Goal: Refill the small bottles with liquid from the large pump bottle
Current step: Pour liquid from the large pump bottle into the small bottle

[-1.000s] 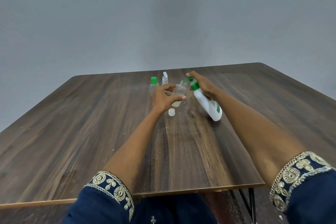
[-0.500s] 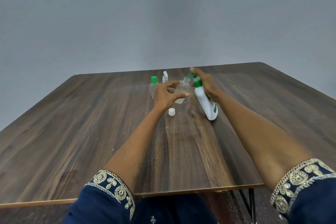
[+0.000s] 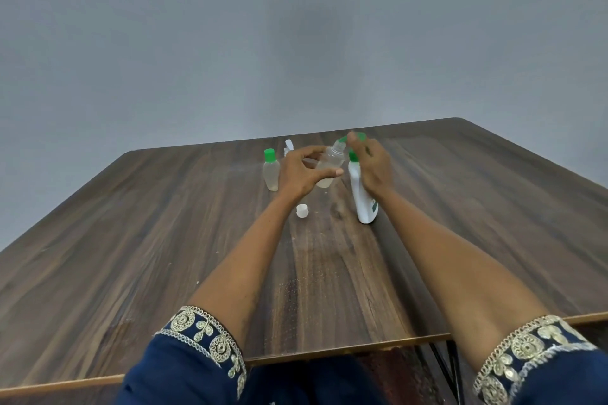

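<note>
My left hand (image 3: 301,173) grips a small clear bottle (image 3: 330,168), uncapped and tilted with its mouth toward the green pump nozzle. The large white pump bottle (image 3: 362,199) stands nearly upright on the table. Resting on its green pump head is my right hand (image 3: 371,163), fingers over the top. A loose white cap (image 3: 302,210) lies on the table below my left hand. A small bottle with a green cap (image 3: 271,173) stands to the left. Behind my left hand, a white-topped small bottle (image 3: 289,146) is mostly hidden.
The dark wooden table (image 3: 164,240) has its near edge by my lap and its far edge just behind the bottles. A black metal table leg (image 3: 452,368) shows at lower right. A plain grey wall rises behind.
The pump bottle went from tilted steeply to nearly upright. My right hand rose onto the pump head. The small bottle in my left hand stayed at the nozzle.
</note>
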`<move>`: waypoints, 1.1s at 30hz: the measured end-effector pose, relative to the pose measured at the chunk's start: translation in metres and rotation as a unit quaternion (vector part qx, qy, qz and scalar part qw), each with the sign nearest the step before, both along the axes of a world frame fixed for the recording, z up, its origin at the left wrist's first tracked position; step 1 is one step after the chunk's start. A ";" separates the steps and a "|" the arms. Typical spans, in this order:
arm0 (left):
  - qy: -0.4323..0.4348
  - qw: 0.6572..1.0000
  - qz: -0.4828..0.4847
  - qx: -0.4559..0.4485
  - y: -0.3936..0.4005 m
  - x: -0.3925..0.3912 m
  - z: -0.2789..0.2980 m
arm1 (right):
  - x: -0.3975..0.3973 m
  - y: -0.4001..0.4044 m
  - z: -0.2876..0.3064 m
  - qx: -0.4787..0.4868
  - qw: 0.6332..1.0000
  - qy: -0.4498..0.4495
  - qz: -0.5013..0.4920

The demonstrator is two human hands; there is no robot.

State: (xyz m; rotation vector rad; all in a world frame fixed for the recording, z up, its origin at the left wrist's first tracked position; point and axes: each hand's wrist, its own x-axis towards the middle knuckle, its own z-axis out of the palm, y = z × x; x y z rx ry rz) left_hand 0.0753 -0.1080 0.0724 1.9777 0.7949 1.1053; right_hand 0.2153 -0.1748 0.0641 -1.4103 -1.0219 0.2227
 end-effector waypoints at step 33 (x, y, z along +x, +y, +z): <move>-0.012 0.999 0.047 -0.006 0.016 -0.006 0.001 | 0.024 -0.005 -0.019 -0.012 0.961 -0.260 0.094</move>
